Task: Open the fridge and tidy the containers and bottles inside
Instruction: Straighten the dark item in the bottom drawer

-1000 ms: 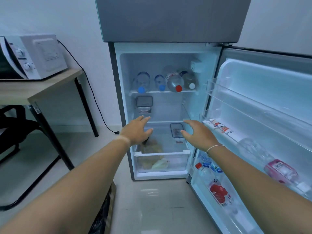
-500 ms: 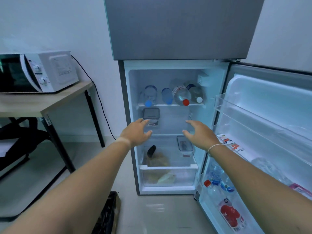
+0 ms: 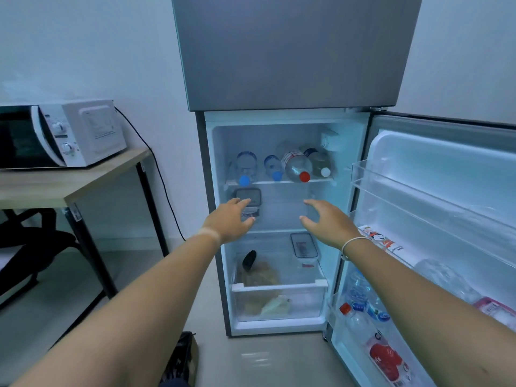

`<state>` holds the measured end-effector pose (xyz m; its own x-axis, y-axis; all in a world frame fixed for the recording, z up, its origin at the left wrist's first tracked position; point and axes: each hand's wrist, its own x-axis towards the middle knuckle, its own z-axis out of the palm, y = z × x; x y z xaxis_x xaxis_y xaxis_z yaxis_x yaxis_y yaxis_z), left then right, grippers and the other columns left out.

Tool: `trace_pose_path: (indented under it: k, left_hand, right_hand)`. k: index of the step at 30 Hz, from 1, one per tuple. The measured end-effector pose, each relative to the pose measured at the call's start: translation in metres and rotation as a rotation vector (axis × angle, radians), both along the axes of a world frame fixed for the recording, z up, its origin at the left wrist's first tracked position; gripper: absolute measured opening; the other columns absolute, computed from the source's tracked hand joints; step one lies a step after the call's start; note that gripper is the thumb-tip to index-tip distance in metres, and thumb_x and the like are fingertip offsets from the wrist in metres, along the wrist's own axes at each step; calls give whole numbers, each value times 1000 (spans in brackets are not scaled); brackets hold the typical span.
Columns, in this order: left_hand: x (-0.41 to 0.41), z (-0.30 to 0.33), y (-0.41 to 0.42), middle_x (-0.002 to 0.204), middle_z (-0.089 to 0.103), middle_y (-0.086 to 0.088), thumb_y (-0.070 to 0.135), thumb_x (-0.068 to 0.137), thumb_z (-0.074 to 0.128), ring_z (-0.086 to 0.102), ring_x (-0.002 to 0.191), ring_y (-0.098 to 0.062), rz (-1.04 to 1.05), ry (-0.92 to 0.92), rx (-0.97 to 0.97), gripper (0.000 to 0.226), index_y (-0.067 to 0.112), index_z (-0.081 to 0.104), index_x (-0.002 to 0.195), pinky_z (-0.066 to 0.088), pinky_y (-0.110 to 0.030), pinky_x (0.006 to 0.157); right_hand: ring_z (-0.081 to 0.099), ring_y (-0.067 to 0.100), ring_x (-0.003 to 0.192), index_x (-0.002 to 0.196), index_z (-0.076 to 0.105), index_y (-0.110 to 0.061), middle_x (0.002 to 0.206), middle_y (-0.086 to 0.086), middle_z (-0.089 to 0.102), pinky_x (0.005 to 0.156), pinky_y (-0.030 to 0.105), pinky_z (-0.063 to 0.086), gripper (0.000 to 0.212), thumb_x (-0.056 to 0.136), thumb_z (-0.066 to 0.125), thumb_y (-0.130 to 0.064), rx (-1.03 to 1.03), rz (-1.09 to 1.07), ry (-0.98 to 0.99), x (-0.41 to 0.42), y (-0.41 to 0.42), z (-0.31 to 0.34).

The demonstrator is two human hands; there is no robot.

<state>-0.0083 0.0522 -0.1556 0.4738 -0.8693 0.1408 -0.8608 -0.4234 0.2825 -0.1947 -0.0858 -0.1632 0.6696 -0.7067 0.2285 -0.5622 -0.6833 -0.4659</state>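
Note:
The fridge [image 3: 287, 118] stands with its lower door [image 3: 446, 196] swung open to the right. Several plastic bottles [image 3: 296, 166] lie on their sides on the top shelf, caps toward me. A dark-lidded container [image 3: 249, 197] sits on the middle shelf at the left, and a second lidded container [image 3: 303, 246] lies on the lower shelf at the right. My left hand [image 3: 230, 220] is stretched out in front of the middle-shelf container, fingers apart, holding nothing. My right hand [image 3: 325, 223] reaches toward the middle shelf's right side, also empty and spread.
The door racks hold more bottles [image 3: 363, 308] and a flat carton [image 3: 382, 243]. A crisper drawer [image 3: 279, 303] with bagged food sits at the fridge bottom. A microwave [image 3: 61, 135] rests on a wooden table [image 3: 55, 185] at left, and a dark bag [image 3: 181, 358] lies on the floor.
Both hands have risen from the lower shelf level to the middle shelf, staying empty. The view has tilted up, so the fridge sits lower in frame.

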Motion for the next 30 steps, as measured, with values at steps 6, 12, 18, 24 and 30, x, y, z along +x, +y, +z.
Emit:
trace_pose_path:
  k: [6, 12, 18, 24, 30]
  left_hand:
    - [5, -16, -4, 156, 29, -2, 40, 93, 43, 35, 140, -23, -6, 26, 1, 59, 25, 27, 148, 35, -37, 110]
    - [16, -46, -17, 156, 30, -5, 38, 94, 43, 33, 142, -24, 23, 128, 30, 60, 21, 26, 149, 30, -35, 114]
    - [42, -99, -34, 156, 31, -5, 37, 94, 45, 31, 143, -22, 100, 276, 60, 60, 17, 30, 148, 24, -31, 116]
    - [75, -175, -63, 152, 38, -8, 35, 94, 48, 38, 138, -24, 169, 467, 116, 56, 15, 36, 144, 29, -29, 112]
    - [117, -243, -113, 141, 53, -10, 25, 95, 45, 54, 110, -22, 247, 650, 62, 46, 19, 43, 141, 34, -19, 90]
  right_hand:
    - [39, 17, 137, 141, 40, -25, 150, -3, 39, 109, 32, 34, 53, 90, 50, -39, 30, -8, 18, 6, 0, -15]
    - [39, 18, 137, 142, 40, -23, 150, 0, 39, 109, 32, 33, 53, 92, 50, -37, 95, 11, 69, 21, -14, -49]
    - [43, 21, 134, 139, 44, -21, 147, 2, 44, 110, 34, 36, 53, 89, 53, -38, 202, 19, 99, 59, -33, -112]
    - [41, 22, 135, 139, 44, -19, 147, 3, 45, 110, 31, 32, 55, 88, 56, -37, 389, 24, 111, 108, -55, -193]
    - [46, 26, 131, 139, 44, -20, 145, 4, 47, 106, 40, 42, 55, 88, 57, -36, 601, -37, 24, 166, -87, -259]
